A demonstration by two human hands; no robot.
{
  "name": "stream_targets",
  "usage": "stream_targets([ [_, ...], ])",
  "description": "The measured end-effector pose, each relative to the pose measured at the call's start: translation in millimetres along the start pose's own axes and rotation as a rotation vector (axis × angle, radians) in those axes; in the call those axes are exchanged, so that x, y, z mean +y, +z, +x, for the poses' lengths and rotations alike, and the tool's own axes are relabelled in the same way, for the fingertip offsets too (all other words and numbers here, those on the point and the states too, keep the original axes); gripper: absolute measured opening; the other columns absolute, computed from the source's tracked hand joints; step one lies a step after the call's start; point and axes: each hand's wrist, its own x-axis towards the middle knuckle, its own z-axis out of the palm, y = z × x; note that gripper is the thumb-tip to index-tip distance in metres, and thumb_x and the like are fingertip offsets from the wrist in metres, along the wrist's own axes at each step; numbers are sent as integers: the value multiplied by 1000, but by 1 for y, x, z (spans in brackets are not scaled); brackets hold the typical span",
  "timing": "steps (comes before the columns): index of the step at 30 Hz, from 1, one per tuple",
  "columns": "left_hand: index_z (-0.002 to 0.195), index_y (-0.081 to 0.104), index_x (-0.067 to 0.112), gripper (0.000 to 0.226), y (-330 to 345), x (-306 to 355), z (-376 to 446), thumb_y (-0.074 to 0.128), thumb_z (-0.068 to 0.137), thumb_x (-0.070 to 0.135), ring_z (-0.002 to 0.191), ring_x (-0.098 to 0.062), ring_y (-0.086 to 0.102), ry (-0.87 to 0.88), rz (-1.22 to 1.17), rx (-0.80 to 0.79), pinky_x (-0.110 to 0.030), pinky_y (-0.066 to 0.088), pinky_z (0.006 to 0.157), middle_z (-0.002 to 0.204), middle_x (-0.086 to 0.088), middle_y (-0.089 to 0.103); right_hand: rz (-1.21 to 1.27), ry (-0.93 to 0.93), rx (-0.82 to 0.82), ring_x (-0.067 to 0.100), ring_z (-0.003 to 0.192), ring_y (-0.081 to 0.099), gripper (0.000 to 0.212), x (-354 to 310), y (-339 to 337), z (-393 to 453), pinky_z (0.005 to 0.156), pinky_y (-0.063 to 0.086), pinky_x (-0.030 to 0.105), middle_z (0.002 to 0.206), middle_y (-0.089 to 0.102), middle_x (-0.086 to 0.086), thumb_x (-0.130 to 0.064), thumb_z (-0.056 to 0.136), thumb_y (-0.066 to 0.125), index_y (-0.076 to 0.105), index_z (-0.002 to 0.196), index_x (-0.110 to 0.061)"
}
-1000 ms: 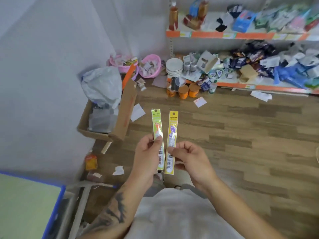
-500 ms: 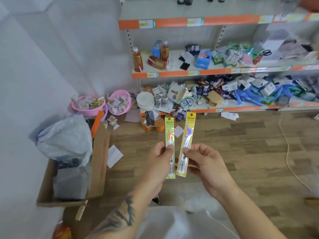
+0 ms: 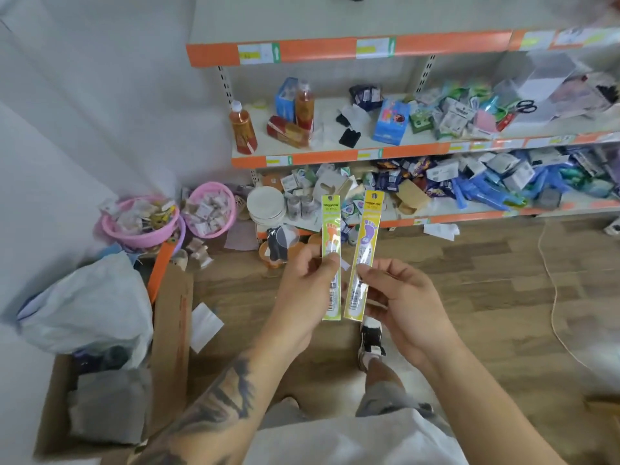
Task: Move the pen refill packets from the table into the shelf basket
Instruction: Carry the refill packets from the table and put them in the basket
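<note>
Nearest the camera, a tattooed left forearm and a bare right forearm reach forward over a pale shirt and a sneakered foot (image 3: pixel 370 344) on the wooden floor (image 3: pixel 486 313). The left hand (image 3: pixel 303 293) has its fingers curled around a green packet (image 3: pixel 331 236), thumb pressed on its front, holding it upright; the right hand (image 3: pixel 402 297) pinches a yellow packet (image 3: pixel 365 243) between thumb and fingers, tilted slightly to the right. The two packets stand side by side, close but apart, in the air above the floor. To the left sits an open cardboard box (image 3: pixel 171 330) with a grey plastic bag (image 3: pixel 87 307) bulging from it, and a white paper scrap (image 3: pixel 204 325) lies just beside it. Further back, two pink baskets (image 3: pixel 211 209) full of small wrapped items rest on the floor by the wall. Beyond them stands an orange-edged shelf unit (image 3: pixel 402 45), its lower shelves heaped with small boxes, bottles and blue packets
</note>
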Motion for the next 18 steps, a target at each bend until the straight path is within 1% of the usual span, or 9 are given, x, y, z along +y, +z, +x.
stream_targets([
  [2, 99, 68, 20, 14, 15, 15, 16, 64, 97, 33, 85, -19, 59, 48, -4, 5, -39, 48, 78, 100, -19, 67, 1, -17, -22, 29, 80, 65, 8, -17, -9, 21, 75, 50, 44, 92, 74, 17, -13, 98, 66, 73, 94, -9],
  [4, 101, 67, 18, 12, 36, 31, 36, 64, 100, 29, 84, -18, 62, 74, -10, 36, -38, 50, 78, 97, -20, 68, -4, -39, -71, 28, 79, 67, 11, -41, -20, 43, 72, 53, 40, 95, 75, 17, -14, 99, 65, 72, 100, -6],
  [6, 102, 66, 18, 8, 58, 51, 53, 60, 105, 22, 80, -13, 68, 89, -25, 72, -31, 54, 74, 87, -7, 73, -32, -66, -113, 31, 82, 65, 16, -68, -32, 64, 74, 50, 42, 98, 75, 18, -16, 98, 67, 71, 103, -2],
  [7, 103, 66, 18, 7, 69, 63, 59, 59, 105, 20, 79, -15, 71, 101, -36, 88, -31, 58, 73, 84, -3, 74, -40, -82, -134, 31, 82, 66, 15, -83, -37, 72, 75, 51, 42, 98, 75, 19, -17, 98, 67, 72, 102, -3],
  [10, 104, 66, 19, 8, 105, 98, 84, 58, 105, 20, 91, -31, 73, 167, -14, 127, -54, 59, 84, 94, -11, 74, -32, -146, -196, 32, 80, 69, 13, -132, -54, 97, 71, 54, 41, 97, 76, 23, -16, 99, 67, 73, 98, -5],
  [11, 104, 66, 19, 8, 116, 110, 94, 58, 105, 19, 92, -32, 73, 195, -18, 141, -56, 58, 86, 95, -10, 75, -39, -180, -204, 33, 80, 68, 14, -150, -60, 105, 70, 54, 42, 99, 75, 25, -16, 99, 67, 74, 100, -4],
  [14, 104, 65, 18, 7, 147, 149, 121, 58, 105, 20, 90, -34, 72, 285, -51, 169, -50, 57, 82, 91, -7, 75, -61, -296, -217, 27, 78, 70, 11, -199, -75, 131, 68, 53, 37, 95, 77, 17, -15, 99, 67, 73, 98, -6],
  [16, 107, 64, 16, 8, 161, 172, 133, 56, 106, 19, 78, -24, 72, 317, -87, 176, -42, 58, 73, 82, 0, 74, -87, -360, -216, 23, 75, 70, 10, -231, -82, 147, 68, 51, 36, 91, 78, 12, -15, 99, 67, 73, 95, -9],
  [18, 108, 63, 15, 9, 169, 196, 141, 55, 107, 20, 73, -25, 72, 342, -110, 175, -44, 59, 68, 83, -3, 73, -78, -417, -220, 24, 75, 71, 10, -262, -83, 162, 69, 52, 36, 92, 78, 13, -16, 99, 67, 74, 94, -12],
])
